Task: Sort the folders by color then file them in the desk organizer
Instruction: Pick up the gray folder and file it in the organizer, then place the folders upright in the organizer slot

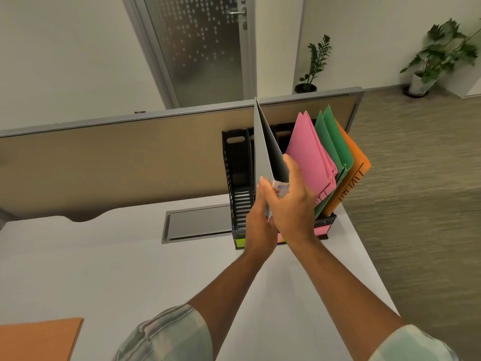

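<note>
A black desk organizer (pixel 238 165) stands at the back right of the white desk. Its right slots hold pink folders (pixel 309 155), green folders (pixel 334 142) and an orange folder (pixel 356 173), all leaning right. A grey folder (pixel 264 147) stands upright over a middle slot, its lower edge between my hands. My left hand (pixel 260 204) grips it from the left and my right hand (pixel 294 196) holds its right side. The leftmost slot looks empty. Another orange folder (pixel 39 337) lies flat at the desk's near left corner.
A tan partition panel (pixel 117 162) runs behind the desk. A grey cable hatch (pixel 197 225) sits left of the organizer. The desk's right edge (pixel 364 256) drops to carpet. A door and two potted plants stand beyond.
</note>
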A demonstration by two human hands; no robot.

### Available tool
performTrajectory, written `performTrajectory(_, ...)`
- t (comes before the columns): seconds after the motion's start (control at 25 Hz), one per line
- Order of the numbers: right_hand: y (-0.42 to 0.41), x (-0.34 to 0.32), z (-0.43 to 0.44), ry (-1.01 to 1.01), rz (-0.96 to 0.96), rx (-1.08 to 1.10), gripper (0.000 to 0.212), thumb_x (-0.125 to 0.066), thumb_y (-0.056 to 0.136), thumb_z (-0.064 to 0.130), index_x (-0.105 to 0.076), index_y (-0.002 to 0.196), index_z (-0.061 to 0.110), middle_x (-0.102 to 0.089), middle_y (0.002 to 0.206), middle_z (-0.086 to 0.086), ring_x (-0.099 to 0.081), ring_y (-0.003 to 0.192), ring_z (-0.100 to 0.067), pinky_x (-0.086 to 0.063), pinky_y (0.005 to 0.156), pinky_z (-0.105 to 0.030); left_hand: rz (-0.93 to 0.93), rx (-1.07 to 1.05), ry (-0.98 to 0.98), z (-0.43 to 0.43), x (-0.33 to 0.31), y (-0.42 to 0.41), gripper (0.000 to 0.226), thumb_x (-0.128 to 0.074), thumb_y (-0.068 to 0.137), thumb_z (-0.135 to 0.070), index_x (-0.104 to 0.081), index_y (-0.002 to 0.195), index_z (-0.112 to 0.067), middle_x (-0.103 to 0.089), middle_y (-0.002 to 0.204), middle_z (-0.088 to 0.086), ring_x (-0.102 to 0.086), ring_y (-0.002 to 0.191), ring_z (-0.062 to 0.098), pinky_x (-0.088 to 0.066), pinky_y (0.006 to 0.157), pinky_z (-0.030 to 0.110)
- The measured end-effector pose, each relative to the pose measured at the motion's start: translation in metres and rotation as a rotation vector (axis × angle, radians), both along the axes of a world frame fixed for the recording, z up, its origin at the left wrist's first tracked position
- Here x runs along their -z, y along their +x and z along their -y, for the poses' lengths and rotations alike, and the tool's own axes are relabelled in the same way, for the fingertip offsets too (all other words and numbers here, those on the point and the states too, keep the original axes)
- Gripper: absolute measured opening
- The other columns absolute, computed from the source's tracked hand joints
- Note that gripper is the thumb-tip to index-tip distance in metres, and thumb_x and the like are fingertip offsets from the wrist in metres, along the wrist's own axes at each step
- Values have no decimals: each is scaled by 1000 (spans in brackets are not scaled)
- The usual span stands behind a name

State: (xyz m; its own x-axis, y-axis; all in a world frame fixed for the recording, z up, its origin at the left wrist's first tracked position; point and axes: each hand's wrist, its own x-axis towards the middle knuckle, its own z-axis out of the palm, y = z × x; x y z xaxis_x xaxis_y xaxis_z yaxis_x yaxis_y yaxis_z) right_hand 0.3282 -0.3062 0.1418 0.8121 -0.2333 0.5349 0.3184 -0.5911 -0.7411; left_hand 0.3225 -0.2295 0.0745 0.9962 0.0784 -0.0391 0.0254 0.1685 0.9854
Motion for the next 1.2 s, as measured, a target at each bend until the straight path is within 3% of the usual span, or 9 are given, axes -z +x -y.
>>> performTrajectory(0.04, 3, 3, 0, 1, -25, 1, 66, -71, 99, 38, -38, 154, 24, -74, 112, -5, -74, 90, -15, -65, 75, -28, -8, 3, 19, -1, 1, 2, 38, -43, 112, -42, -67, 137, -24, -78, 119, -2, -73, 119, 17, -61, 88, 22)
performTrajectory(0.16, 12, 14, -2, -27, -151, -10, 72, -72, 97, 38, -35, 157, 25, -73, 114, -3, -71, 92, -13, -63, 82, -29, 59, -23, 349, -8, 10, 11, 45, -37, 115, -42, -74, 127, -20, -79, 112, 5, -74, 113, 20, -61, 86, 25)
performTrajectory(0.28, 13, 31, -4, -116, -278, -26, 76, -70, 97, 37, -29, 160, 26, -72, 115, -4, -68, 91, -13, -61, 85, -34, -7, 92, 457, -18, 17, 4, 30, -49, 112, -18, -63, 138, -14, -77, 118, -2, -73, 113, 18, -63, 86, 28)
performTrajectory(0.4, 13, 42, -5, -153, -269, 12, 82, -73, 96, 37, -23, 161, 27, -72, 116, -7, -71, 94, -20, -63, 80, -37, -34, 229, 512, -27, 14, -4, 42, -52, 110, -6, -50, 147, -28, -72, 130, -22, -67, 117, -3, -56, 81, 6)
performTrajectory(0.52, 8, 53, -7, -91, -289, 60, 88, -73, 94, 41, -16, 160, 29, -67, 127, -11, -71, 104, -26, -63, 77, -40, -13, 263, 613, -39, 11, -14, 69, -67, 103, -10, -35, 162, -26, -61, 148, -5, -60, 120, -2, -49, 82, -2)
performTrajectory(0.6, -4, 66, -8, -63, -348, 67, 87, -71, 95, 44, -13, 159, 31, -60, 138, -12, -68, 115, -31, -63, 78, -42, -29, 273, 649, -49, 11, -25, 73, -68, 102, -12, -31, 163, -28, -56, 154, -5, -56, 121, -5, -51, 98, 8)
performTrajectory(0.72, -33, 92, -12, -111, -462, 61, 80, -67, 97, 45, -16, 156, 30, -49, 152, -9, -57, 133, -33, -61, 87, -47, -128, 276, 774, -66, 19, -46, 76, -66, 104, -22, -23, 167, -24, -44, 166, 1, -47, 148, 21, -43, 122, 46)
performTrajectory(1.0, -112, 136, -32, -440, -691, 38, 85, -60, 97, 55, -17, 161, 19, -39, 163, -7, -48, 144, -27, -48, 109, -41, -232, 334, 1113, -110, 46, -106, 76, -52, 107, -50, -15, 169, -27, -26, 174, 0, -23, 161, 27, -23, 129, 49)
performTrajectory(1.2, -174, 154, -69, -622, -770, -25, 85, -42, 101, 62, -6, 165, 19, -12, 174, -6, -21, 158, -27, -30, 125, -42, -234, 378, 1279, -158, 65, -159, 75, -42, 108, -56, -10, 169, -26, -12, 178, 2, -7, 164, 31, -12, 131, 50)
